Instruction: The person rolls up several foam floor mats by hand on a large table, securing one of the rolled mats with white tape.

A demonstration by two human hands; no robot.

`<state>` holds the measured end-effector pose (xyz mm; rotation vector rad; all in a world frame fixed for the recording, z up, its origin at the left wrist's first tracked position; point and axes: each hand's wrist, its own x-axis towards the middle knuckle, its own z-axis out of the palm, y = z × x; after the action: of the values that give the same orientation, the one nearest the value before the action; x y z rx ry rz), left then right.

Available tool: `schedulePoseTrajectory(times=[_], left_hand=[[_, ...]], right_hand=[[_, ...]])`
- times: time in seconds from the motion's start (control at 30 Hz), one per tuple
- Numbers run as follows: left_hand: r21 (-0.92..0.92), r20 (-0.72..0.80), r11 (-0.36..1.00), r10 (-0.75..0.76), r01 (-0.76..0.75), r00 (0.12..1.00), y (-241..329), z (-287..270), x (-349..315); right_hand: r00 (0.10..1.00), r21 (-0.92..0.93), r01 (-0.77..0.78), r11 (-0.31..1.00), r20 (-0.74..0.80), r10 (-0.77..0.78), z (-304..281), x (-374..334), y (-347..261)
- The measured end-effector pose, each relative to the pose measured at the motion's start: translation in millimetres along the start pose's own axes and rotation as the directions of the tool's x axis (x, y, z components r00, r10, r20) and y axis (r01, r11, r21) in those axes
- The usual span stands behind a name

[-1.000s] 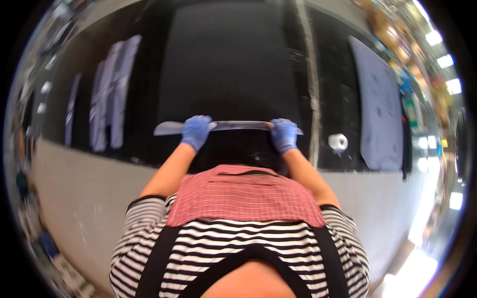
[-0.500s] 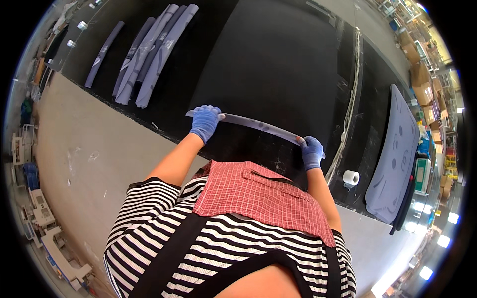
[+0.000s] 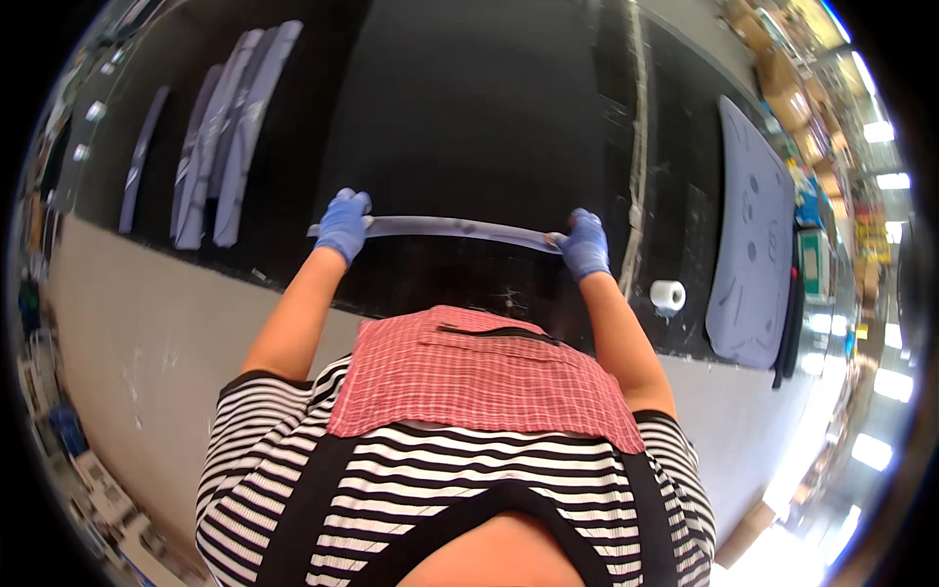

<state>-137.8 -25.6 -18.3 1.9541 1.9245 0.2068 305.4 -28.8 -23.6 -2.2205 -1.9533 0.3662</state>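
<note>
A thin grey-lavender rolled mat (image 3: 460, 228) with dark printed patches lies crosswise on the black table (image 3: 469, 117), in front of my body. My left hand (image 3: 344, 229), in a blue glove, is closed round it near its left end, and a short piece sticks out beyond the hand. At the right end my right hand (image 3: 585, 247), also blue-gloved, grips the roll with thumb and fingers. Between the two hands the roll runs almost straight.
Several finished rolls (image 3: 256, 127) lie side by side at the left, with a single thin roll (image 3: 144, 161) beyond them. To the right are a white tape roll (image 3: 667, 295), a whitish strip (image 3: 638, 147) along the table and a flat printed mat (image 3: 751, 235).
My view has turned, so the table's contents shift left and the roll looks more level. Both hands keep their grip on the rolled mat.
</note>
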Motion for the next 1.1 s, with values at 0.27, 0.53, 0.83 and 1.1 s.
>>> schedulePoseTrajectory(times=[0.27, 0.53, 0.83, 1.1], left_hand=[[0.406, -0.071, 0.876, 0.315, -0.261, 0.946, -18, 20, -30], [0.275, 0.136, 0.946, 0.139, -0.172, 0.981, -10, -9, 11], [0.403, 0.017, 0.885, 0.247, -0.233, 0.969, 5, 2, 11], [0.369, 0.195, 0.92, 0.06, -0.13, 0.979, -4, -10, 46]], right_hand=[[0.909, -0.09, 0.374, 0.923, -0.159, -0.384, 24, -37, 12], [0.911, -0.015, 0.292, 0.956, 0.31, -0.273, -15, 19, 12], [0.817, -0.086, 0.535, 0.84, -0.201, -0.541, 16, 5, 10], [0.831, 0.026, 0.523, 0.852, 0.208, -0.516, -24, 56, -8]])
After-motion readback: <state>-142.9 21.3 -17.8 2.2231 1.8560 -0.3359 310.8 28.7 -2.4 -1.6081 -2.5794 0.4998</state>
